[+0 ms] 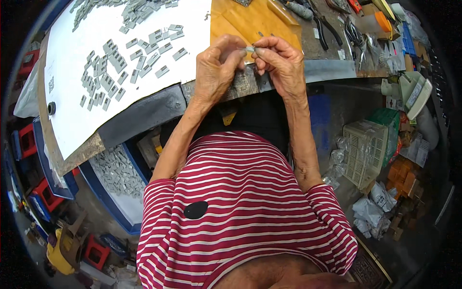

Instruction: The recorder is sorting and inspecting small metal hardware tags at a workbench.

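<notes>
Above the table's front edge my left hand (pixel 217 67) and my right hand (pixel 283 62) meet, with the fingertips of each pinched. Between them is a small pale grey piece (pixel 249 49), partly hidden by the fingers. Its exact kind is too small to make out. To the left, many small grey rectangular pieces (pixel 115 60), most with a dark patch, lie spread over a white sheet (pixel 144 98). A heap of similar grey pieces (pixel 137 14) sits at the far side. Under my hands lies a yellow-orange sheet (pixel 231 21) with a few tiny dark bits on it.
Black-handled pliers (pixel 323 33) and other tools lie at the far right of the table, near an orange-capped container (pixel 380 22). Below the table at left, a blue tray (pixel 103 192) holds many small pieces. A pale plastic crate (pixel 363 154) stands on the floor at right.
</notes>
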`<control>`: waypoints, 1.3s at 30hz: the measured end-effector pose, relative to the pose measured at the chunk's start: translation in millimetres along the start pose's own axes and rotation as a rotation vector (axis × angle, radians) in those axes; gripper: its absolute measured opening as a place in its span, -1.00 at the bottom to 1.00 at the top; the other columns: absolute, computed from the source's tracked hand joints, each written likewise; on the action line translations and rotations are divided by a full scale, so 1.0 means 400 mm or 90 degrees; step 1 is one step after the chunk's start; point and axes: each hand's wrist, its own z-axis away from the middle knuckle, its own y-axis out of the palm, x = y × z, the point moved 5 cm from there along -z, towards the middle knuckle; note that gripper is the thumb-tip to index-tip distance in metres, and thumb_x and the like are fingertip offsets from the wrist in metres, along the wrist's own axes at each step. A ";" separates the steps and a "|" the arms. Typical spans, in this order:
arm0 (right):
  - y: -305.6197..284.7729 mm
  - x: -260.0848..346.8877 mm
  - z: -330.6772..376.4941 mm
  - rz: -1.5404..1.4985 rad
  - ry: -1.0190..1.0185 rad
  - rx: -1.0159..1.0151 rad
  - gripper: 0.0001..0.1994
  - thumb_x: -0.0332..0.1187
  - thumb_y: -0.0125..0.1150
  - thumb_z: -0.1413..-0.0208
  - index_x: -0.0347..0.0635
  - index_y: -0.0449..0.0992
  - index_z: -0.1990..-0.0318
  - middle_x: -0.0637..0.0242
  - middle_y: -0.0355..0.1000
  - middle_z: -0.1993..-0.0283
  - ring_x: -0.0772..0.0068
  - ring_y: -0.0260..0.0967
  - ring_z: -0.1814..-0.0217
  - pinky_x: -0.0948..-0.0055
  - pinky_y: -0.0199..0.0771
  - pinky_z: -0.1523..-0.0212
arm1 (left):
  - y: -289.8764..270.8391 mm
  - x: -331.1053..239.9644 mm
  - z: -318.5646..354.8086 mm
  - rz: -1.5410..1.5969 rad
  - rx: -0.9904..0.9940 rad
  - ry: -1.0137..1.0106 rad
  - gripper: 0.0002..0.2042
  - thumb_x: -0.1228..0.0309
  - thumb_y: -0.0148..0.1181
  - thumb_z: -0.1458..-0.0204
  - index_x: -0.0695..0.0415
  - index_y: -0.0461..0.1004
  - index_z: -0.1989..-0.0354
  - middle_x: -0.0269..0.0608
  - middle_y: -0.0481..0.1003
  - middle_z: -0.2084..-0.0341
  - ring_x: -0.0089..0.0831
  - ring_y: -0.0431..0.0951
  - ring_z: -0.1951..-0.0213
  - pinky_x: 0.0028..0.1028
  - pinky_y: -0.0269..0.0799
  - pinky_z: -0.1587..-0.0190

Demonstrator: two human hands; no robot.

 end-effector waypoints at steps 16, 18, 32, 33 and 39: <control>-0.001 0.000 -0.020 0.140 0.004 0.014 -0.86 -0.53 0.11 0.04 -0.39 0.42 0.30 0.35 0.39 0.54 0.68 0.28 0.60 0.70 0.32 0.61 | -0.006 0.007 -0.003 0.132 0.012 -0.041 -0.84 0.58 -0.02 -0.01 0.36 0.31 0.22 -0.21 0.44 0.53 -0.59 0.45 0.51 -0.64 0.38 0.40; -0.001 0.004 -0.024 0.155 0.016 0.023 -0.85 -0.53 0.11 0.04 -0.39 0.41 0.29 0.35 0.39 0.53 0.68 0.28 0.61 0.71 0.32 0.61 | -0.008 0.008 0.000 0.126 -0.019 -0.051 -0.83 0.59 -0.02 -0.01 0.36 0.31 0.21 -0.19 0.45 0.51 -0.60 0.45 0.51 -0.64 0.39 0.42; 0.000 0.011 -0.035 0.213 0.073 0.058 -0.87 -0.49 0.16 0.04 -0.36 0.41 0.33 0.38 0.36 0.56 0.70 0.26 0.63 0.74 0.27 0.65 | -0.001 0.018 0.000 0.081 0.002 -0.011 -0.84 0.58 -0.01 -0.01 0.35 0.32 0.23 -0.20 0.46 0.51 -0.61 0.44 0.51 -0.64 0.38 0.44; 0.001 0.010 -0.035 0.211 0.073 0.062 -0.87 -0.48 0.15 0.03 -0.36 0.41 0.33 0.38 0.37 0.56 0.70 0.26 0.63 0.74 0.27 0.66 | -0.001 0.019 0.000 0.088 0.005 -0.017 -0.84 0.57 -0.01 -0.01 0.35 0.32 0.23 -0.21 0.46 0.51 -0.61 0.44 0.52 -0.65 0.38 0.44; 0.006 0.007 -0.030 0.218 0.067 0.060 -0.86 -0.47 0.12 0.00 -0.36 0.42 0.30 0.36 0.37 0.54 0.72 0.22 0.62 0.75 0.24 0.62 | -0.003 0.022 -0.001 0.121 0.018 -0.029 -0.83 0.55 0.00 -0.01 0.36 0.32 0.23 -0.20 0.46 0.52 -0.61 0.44 0.52 -0.65 0.37 0.43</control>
